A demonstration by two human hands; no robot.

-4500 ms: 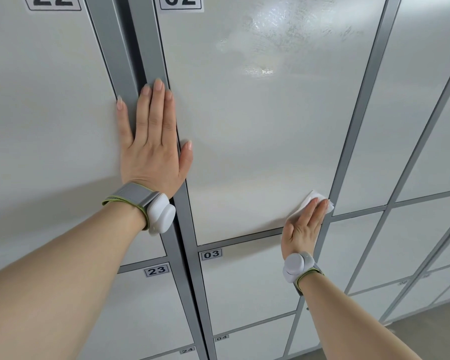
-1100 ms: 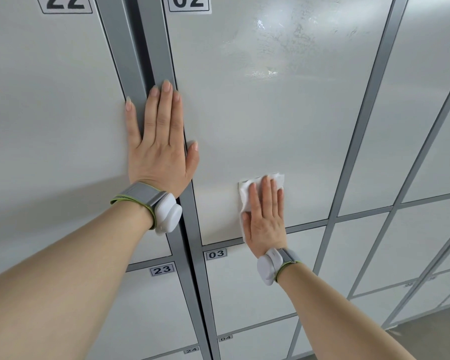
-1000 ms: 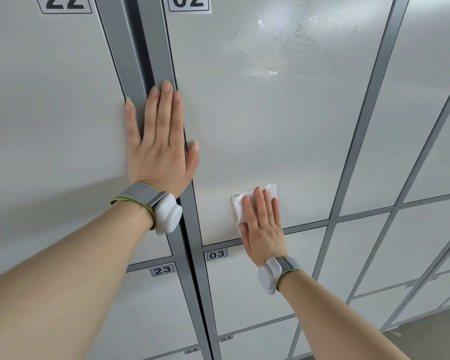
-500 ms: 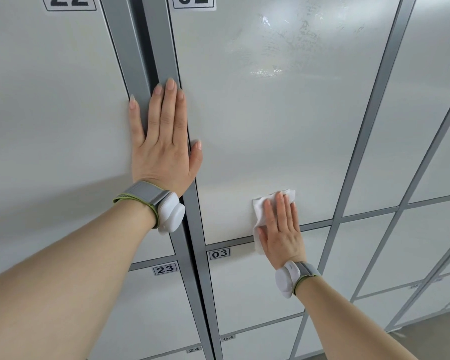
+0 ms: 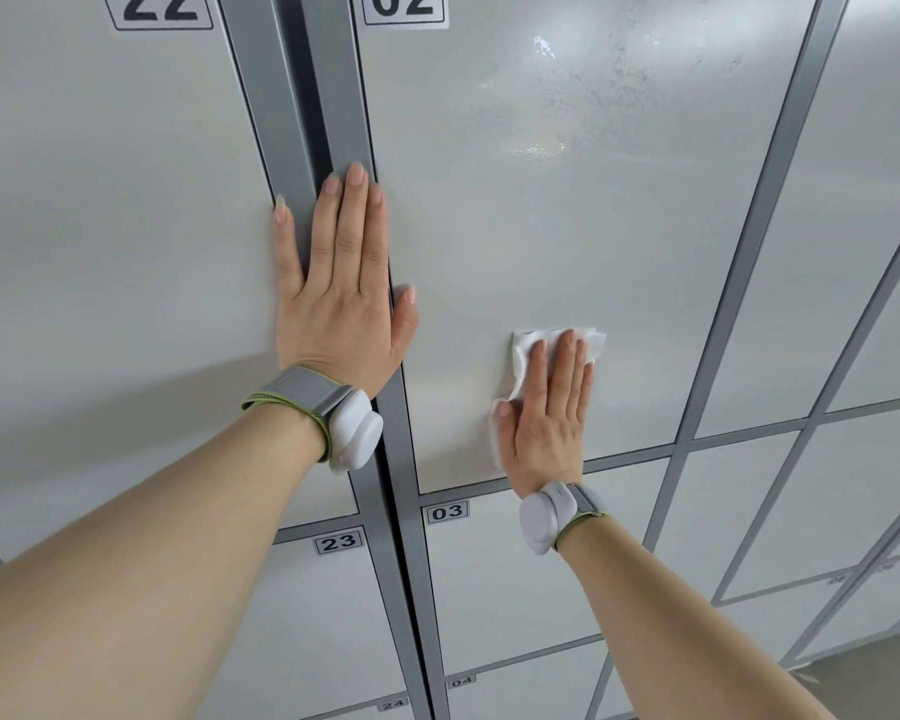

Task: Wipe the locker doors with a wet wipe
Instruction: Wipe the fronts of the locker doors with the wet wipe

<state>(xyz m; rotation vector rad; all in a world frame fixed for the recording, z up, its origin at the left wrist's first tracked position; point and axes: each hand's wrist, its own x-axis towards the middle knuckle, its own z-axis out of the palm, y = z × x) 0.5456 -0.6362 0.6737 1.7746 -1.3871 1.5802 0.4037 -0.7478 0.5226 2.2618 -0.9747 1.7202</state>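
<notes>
Both forearms are seen reaching up and forward from the lower edge of the view. A white device on a grey-green strap is worn on the left wrist [image 5: 354, 433], and a like one on the right wrist [image 5: 546, 517].

The left hand [image 5: 341, 288] is laid flat, fingers straight and close together, on the grey frame post [image 5: 302, 96] between door 22 [image 5: 115, 200] and door 02 [image 5: 567, 200]. Its thumb lies on door 02, and nothing is held.

The right hand [image 5: 549, 413] is spread flat with fingers straight. The wet wipe [image 5: 528, 343] is pressed beneath it against the lower part of door 02, just above that door's bottom edge. White edges of the wipe show past the fingertips and along the thumb side.

Wet streaks [image 5: 593, 85] are noted high on door 02. Doors 03 [image 5: 489, 589] and 23 [image 5: 302, 641] are seen below. A strip of floor [image 5: 879, 683] is seen at far lower right.
</notes>
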